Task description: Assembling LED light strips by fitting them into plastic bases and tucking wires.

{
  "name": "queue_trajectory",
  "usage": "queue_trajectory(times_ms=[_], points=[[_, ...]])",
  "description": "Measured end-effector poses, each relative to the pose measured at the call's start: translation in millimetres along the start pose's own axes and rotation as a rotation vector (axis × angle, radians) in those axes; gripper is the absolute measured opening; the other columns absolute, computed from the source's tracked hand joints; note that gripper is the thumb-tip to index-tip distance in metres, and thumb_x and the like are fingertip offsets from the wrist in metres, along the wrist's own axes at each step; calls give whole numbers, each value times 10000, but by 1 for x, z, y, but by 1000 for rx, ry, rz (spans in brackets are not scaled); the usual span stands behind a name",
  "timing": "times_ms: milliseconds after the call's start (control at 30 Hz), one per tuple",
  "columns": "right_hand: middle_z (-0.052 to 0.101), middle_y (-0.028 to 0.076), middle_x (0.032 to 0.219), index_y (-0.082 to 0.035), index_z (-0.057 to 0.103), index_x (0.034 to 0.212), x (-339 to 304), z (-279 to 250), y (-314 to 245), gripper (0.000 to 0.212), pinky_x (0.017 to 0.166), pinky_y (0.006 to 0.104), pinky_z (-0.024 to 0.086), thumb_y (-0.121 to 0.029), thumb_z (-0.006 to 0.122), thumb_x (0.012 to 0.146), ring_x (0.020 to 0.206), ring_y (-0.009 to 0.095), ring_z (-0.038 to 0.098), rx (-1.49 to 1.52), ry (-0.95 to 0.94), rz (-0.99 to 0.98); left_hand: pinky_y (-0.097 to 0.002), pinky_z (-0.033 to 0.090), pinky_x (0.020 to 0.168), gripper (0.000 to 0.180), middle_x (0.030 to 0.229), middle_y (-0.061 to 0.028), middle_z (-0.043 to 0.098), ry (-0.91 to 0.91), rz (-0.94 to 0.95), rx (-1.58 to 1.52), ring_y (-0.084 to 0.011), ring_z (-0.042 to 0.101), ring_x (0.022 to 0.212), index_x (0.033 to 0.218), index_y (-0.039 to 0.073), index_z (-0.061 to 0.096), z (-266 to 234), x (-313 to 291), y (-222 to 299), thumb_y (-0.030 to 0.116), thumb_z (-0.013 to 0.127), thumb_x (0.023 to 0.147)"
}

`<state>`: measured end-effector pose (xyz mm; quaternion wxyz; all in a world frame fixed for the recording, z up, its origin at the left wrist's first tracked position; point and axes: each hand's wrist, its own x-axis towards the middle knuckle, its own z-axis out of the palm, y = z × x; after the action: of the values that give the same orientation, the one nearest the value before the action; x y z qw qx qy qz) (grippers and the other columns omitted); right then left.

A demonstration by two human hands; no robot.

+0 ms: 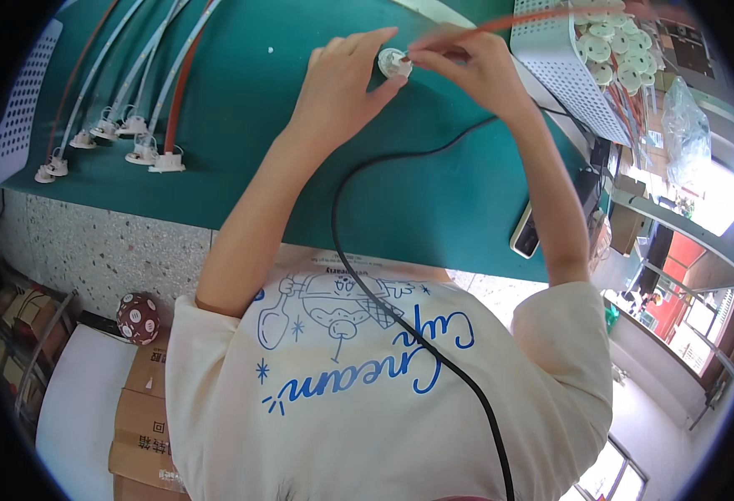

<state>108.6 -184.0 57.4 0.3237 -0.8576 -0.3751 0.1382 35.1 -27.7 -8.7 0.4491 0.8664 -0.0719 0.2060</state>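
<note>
In the head view, near the far edge of the green table (233, 117), a small round white cap (394, 63), between the two hands. Left hand (342, 79) just left of the cap, palm down; thumb reaching along the near side and touching the rim, longer fingers stretched past the far side. Impossible to tell whether pressed closed on the cap or only resting around it. Right hand (475, 67) on the other side, thumb and index pinched together at the cap's right edge, gripping an orange strip (521, 18); strip trailing off to the upper right, blurred.

To the left, several white and orange strips (147, 60) side by side, running up to the far edge, each with a white end cap (166, 162) at the near end. Beyond these, at the left rim, a white perforated basket (17, 108). To the right of the right hand, another basket (555, 63), with pale discs (613, 46) heaped in and beside it. Near the right forearm, a dark box (527, 234) with a pale end. Across the table, then over the cream shirt (383, 351), a black cable (337, 209). Below left, speckled floor (108, 225), a brown carton (143, 417) and a dark round ball (139, 317) with white patches.
</note>
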Motion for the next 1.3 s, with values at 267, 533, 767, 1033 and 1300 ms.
queue_trajectory(times_ms=[267,533,767,1033,1300], points=[[573,85,900,15,560,828,-13,1,-32,95,738,229,459,28,570,735,843,144,556,437,226,-7,-264,454,761,303,983,-79,556,63,-246,-811,-146,555,880,1015,9,508,-20,6,17,53,602,731],[571,148,894,51,519,894,-8,14,-49,163,738,281,485,54,555,735,829,200,570,856,494,107,-288,454,818,322,1007,-103,530,169,-213,-942,-177,528,941,1038,-15,488,-28,4,24,-42,574,729],[581,169,839,62,519,880,-7,23,-56,147,708,297,508,57,556,738,774,203,586,738,580,45,-247,488,746,323,986,-97,539,267,-174,-908,-154,545,889,1017,0,545,-26,-2,23,-52,600,703],[582,173,837,50,510,847,-1,15,-63,120,686,277,505,63,556,737,752,185,589,710,543,-89,-168,467,585,313,909,-78,570,350,-33,-687,-99,570,718,957,36,604,-36,0,24,-58,638,660],[569,129,919,13,527,904,33,10,-60,212,695,268,482,45,590,705,805,184,575,900,145,-6,-273,468,737,564,1078,-116,481,179,-243,-953,-176,490,959,1154,-11,414,-72,11,17,-94,628,638]])
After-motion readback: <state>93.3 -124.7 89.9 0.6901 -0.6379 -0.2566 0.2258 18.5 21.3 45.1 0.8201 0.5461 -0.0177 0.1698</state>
